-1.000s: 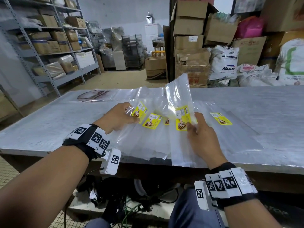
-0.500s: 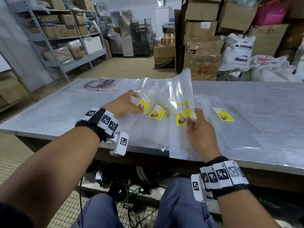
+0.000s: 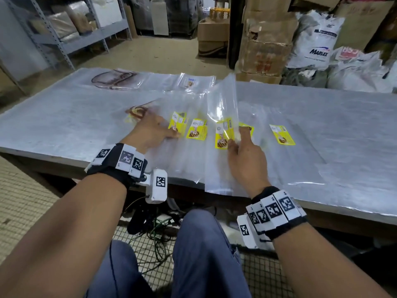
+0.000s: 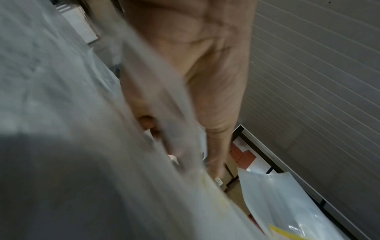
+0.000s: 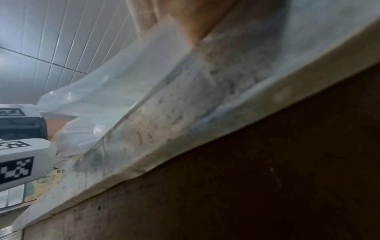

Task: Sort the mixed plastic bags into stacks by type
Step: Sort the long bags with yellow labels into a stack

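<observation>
Several clear plastic bags with yellow labels point(image 3: 196, 132) lie overlapped on the grey table point(image 3: 64, 125) in the head view. My right hand point(image 3: 236, 140) pinches one yellow-label bag point(image 3: 223, 108) beside its label; the bag's far end stands lifted off the table. My left hand point(image 3: 159, 125) rests with straight fingers on the bags to the left, thumb by a yellow label. A bag with a brown print point(image 3: 137, 110) shows at its fingertips. In the left wrist view blurred plastic crosses the left hand point(image 4: 205, 81). The right wrist view shows the held bag point(image 5: 115, 91).
At the table's far edge lie a brown-print bag point(image 3: 113, 79) and a bag with a small label point(image 3: 191, 81). Another yellow-label bag point(image 3: 281, 134) lies to the right. Cardboard boxes point(image 3: 264, 50), sacks point(image 3: 315, 39) and shelves point(image 3: 64, 29) stand behind. Cables point(image 3: 156, 231) lie underneath the table.
The head view has tipped down and moved closer. My left hand has slid a little left over the bags, and a brown-print bag now shows there. My right hand keeps its pinch.
</observation>
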